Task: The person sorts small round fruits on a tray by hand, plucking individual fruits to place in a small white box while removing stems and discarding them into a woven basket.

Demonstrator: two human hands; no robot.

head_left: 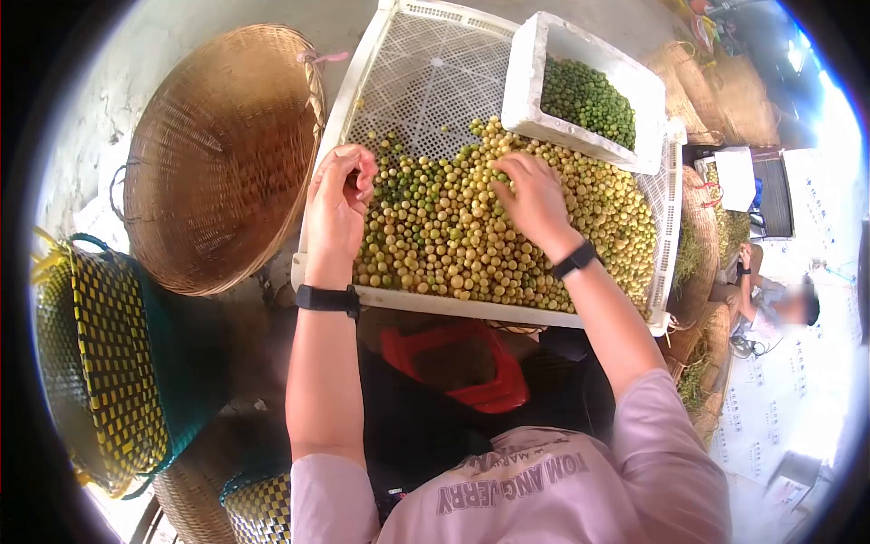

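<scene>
A white plastic mesh tray [426, 95] holds a wide layer of small round yellow-green fruits [462, 240], with greener ones mixed in toward the left. My left hand [337, 195] is raised over the tray's left side, fingers curled closed; whether anything is inside them I cannot make out. Low over the fruits in the middle, my right hand [535, 195] is open, its thumb apart from its bent fingers. A white foam box [566, 136] sits on the tray's far right part, with small green fruits [589, 100] inside.
To the left stand a large wicker basket [217, 172] and a yellow-and-black woven basket [113, 363]. A red plastic stool [489, 394] is under the tray's near edge. More baskets [693, 245] line the right side, where another person [770, 304] sits.
</scene>
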